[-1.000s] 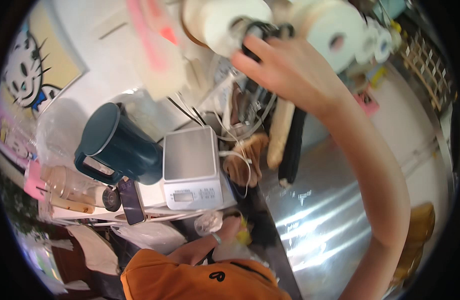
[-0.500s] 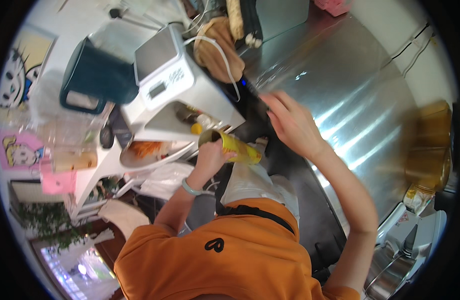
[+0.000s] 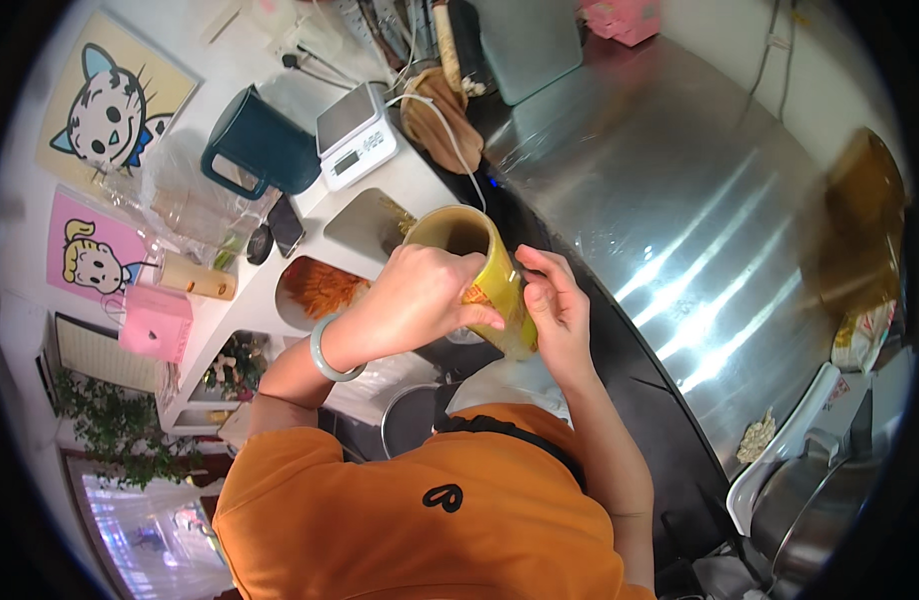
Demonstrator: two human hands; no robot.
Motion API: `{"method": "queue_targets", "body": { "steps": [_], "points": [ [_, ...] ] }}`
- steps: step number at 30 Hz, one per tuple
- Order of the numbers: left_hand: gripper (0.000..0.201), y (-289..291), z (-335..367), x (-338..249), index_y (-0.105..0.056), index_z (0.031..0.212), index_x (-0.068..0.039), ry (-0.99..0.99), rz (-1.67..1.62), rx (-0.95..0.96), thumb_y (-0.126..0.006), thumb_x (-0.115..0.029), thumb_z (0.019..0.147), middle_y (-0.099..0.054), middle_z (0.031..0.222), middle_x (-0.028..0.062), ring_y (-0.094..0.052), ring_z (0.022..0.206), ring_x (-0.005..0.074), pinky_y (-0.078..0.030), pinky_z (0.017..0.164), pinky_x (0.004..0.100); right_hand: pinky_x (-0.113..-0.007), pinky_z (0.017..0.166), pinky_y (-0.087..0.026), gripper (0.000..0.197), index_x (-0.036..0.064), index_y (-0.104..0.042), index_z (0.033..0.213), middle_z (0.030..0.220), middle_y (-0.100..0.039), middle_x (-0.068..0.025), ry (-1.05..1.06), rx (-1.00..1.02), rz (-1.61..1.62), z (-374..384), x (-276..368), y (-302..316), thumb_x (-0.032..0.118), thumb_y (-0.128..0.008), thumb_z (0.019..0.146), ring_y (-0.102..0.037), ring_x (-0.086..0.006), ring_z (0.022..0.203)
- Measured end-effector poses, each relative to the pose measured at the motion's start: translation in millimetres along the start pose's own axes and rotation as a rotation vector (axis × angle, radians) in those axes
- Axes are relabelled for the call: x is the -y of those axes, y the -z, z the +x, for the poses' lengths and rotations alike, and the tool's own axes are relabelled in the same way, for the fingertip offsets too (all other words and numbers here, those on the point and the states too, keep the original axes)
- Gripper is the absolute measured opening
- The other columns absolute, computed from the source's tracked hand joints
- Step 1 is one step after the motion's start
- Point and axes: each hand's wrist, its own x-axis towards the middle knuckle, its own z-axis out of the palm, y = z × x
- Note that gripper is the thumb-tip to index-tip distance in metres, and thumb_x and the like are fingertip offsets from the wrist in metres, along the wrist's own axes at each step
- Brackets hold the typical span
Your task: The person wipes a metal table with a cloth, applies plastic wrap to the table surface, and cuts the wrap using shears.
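While a yellow tube (image 3: 502, 283) is held at a tilt in front of an orange shirt (image 3: 380, 530), its wide mouth is turned up and toward the white shelf (image 3: 417, 168). Near the rim, the tube's wall is clasped by the left hand (image 3: 425, 290), the thumb laid along the near side; some of the fingers in that grip are hidden. On the tube's other side, the right hand (image 3: 560, 310) is placed with bent fingers; whether its grip is pressed on the wall or merely set just beside it cannot be told.

Beyond, a scale (image 3: 358, 137), a jug (image 3: 280, 145) and a phone (image 3: 286, 225) are carried by the shelf; to the right, a steel counter (image 3: 680, 190) is streaked with reflected light.

A drop is judged the chief risk: should the left grip be loosened before firm support is given by the right, the tube could be lost past the counter's edge, since no surface is seen bearing it. If it is tipped further, anything inside could be spilled, though no contents can be made out. Should it be swung left, the shelf could be struck by the rim and the scale jolted.
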Motion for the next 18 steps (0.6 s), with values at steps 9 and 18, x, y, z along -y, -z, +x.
{"method": "queue_targets", "body": {
  "steps": [9, 18],
  "points": [
    [0.047, 13.8, 38.6, -75.7, -0.052, 0.079, 0.000, -0.219, -0.140, -0.156, -0.083, -0.033, 0.064, -0.053, 0.066, 0.0166, -0.050, 0.059, 0.0376, -0.043, 0.053, 0.0359, -0.027, 0.065, -0.044, 0.006, -0.0003, -0.056, 0.083, 0.080, -0.056, -0.0097, 0.324, -0.210, -0.344, -35.0, 113.2, 31.1, -0.004, -0.060, 0.082, -0.055, -0.0206, 0.070],
    [0.021, 24.7, 86.4, -132.1, -0.067, 0.088, -0.001, -0.563, -0.216, -0.210, -0.078, -0.010, 0.072, -0.061, 0.066, 0.0094, -0.056, 0.053, 0.0175, -0.042, 0.050, 0.0266, -0.020, 0.059, -0.045, 0.018, 0.0009, -0.054, 0.101, 0.088, -0.050, -0.0023, 0.348, -0.283, -0.291, -41.7, 170.1, 71.2, 0.004, -0.062, 0.086, -0.050, -0.0080, 0.069]
  ]
}}
